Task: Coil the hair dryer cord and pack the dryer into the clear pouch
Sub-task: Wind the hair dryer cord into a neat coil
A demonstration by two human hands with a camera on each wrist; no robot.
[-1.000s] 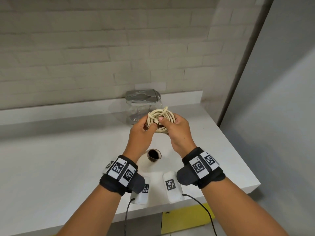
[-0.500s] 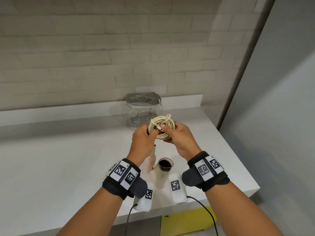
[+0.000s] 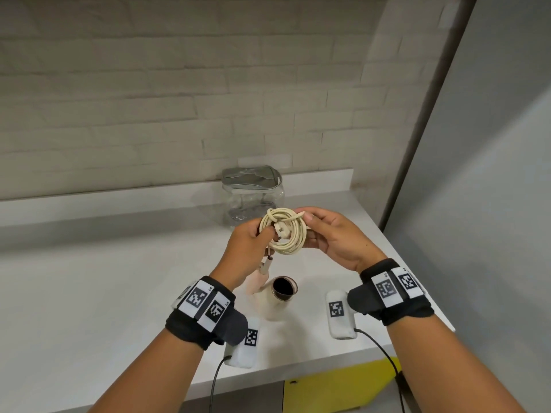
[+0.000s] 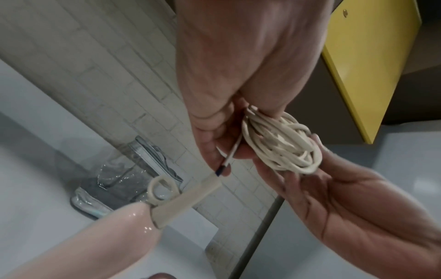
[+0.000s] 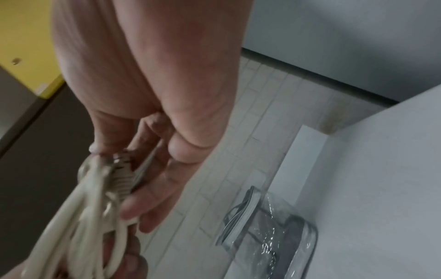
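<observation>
A cream cord coil is held up between both hands above the white counter. My left hand grips its left side, thumb through the loops. My right hand cups the right side and pinches a strand over the top. The plug lies against the coil by my right fingers. The pink-beige hair dryer hangs by the cord under my left hand, its dark barrel mouth up. Its handle and hanging loop show below the coil. The clear pouch stands behind.
The pouch sits against the counter's raised back ledge under a pale brick wall. A grey panel closes off the right side. The counter's front edge is near, with a yellow cabinet door below.
My right hand has shifted from pressing the front of the coil to cupping its right side and pinching a strand on top. The dryer now hangs more to the left.
</observation>
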